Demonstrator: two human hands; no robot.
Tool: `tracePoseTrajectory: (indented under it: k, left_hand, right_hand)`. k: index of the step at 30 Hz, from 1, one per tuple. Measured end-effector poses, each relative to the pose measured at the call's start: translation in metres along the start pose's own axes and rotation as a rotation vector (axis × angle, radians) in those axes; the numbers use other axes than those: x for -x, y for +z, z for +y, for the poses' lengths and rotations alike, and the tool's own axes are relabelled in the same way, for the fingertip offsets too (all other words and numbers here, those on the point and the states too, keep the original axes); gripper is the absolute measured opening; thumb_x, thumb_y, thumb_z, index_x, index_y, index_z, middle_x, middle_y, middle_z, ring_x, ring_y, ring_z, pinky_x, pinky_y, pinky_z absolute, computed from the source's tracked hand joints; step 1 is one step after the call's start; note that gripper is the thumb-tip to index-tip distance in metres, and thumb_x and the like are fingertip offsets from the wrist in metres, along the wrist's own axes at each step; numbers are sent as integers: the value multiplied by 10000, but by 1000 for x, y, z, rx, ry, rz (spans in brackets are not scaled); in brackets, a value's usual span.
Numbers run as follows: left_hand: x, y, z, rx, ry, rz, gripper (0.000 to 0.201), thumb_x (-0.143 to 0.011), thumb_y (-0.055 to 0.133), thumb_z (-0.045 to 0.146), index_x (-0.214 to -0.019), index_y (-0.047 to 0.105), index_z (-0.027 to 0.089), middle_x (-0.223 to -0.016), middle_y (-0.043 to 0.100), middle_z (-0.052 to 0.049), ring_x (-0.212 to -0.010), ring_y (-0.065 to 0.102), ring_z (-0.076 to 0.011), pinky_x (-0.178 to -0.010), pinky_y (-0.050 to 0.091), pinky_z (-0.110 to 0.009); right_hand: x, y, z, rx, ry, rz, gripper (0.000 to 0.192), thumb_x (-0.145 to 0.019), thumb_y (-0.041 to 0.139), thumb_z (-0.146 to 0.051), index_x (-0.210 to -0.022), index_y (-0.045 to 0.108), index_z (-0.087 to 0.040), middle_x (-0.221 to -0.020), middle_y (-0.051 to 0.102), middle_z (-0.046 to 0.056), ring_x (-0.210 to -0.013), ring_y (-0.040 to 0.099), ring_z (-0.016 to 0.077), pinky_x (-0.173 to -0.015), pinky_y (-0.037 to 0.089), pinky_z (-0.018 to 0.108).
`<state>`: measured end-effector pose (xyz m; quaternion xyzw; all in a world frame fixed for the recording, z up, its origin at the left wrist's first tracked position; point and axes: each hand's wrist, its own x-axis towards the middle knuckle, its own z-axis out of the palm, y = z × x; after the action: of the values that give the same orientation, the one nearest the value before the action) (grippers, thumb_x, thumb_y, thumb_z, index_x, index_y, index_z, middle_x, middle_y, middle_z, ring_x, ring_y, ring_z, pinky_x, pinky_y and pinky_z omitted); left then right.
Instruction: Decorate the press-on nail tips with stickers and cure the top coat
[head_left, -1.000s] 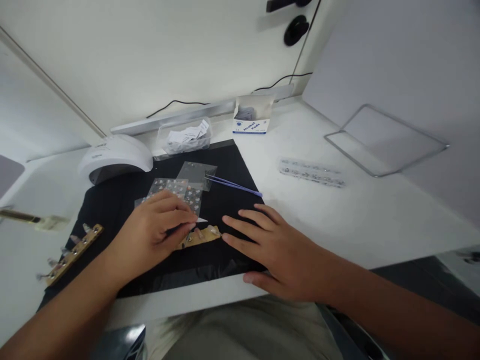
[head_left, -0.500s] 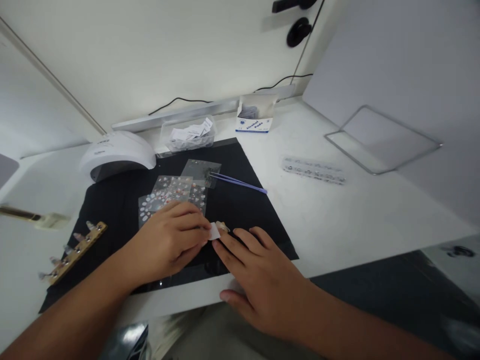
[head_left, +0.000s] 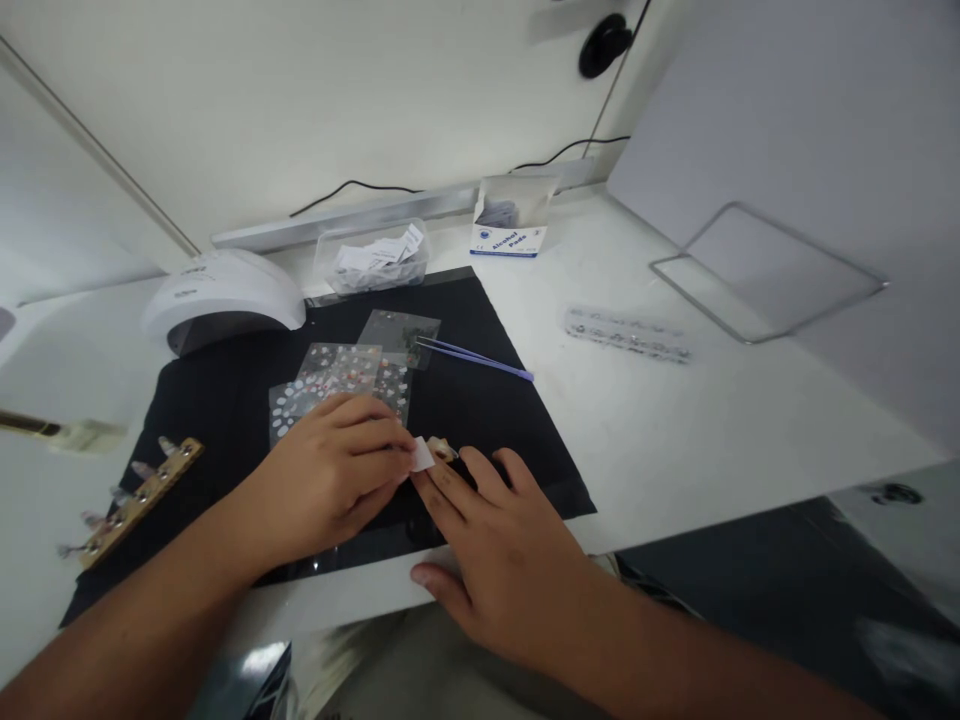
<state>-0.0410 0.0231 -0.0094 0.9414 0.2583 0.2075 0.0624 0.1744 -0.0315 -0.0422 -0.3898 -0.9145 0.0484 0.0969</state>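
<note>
Our left hand (head_left: 330,475) pinches a small white pad (head_left: 421,455) over the nail strip (head_left: 442,450) on the black mat (head_left: 225,400). Our right hand (head_left: 487,540), fingers spread, presses the strip flat. The pad looks thin and limp, best held by its edge.
</note>
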Motion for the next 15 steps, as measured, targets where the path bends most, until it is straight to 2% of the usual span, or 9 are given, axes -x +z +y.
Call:
tracePoseTrajectory:
  k: [7,15]
  left_hand:
    - [1,-1,-1,-3,-45,4,83,-922,597,135,-931,678,149,-962,723,-44,-967,587,-232,-838,487,-409]
    - [-5,2,8,-12,10,-24,127,-936,559,121,-954,684,135,-1004,726,-53,-980,584,-236,-854,481,-415]
  right_hand:
    - [1,2,0,49,-22,28,638,-971,388,-541,-1412,473,-87,-1489,494,153,-1235,415,335,-966,243,519]
    - [0,1,1,31,-23,16,648,-969,381,-554,-1405,485,-86,-1458,525,160,-1228,418,342,-959,249,522]
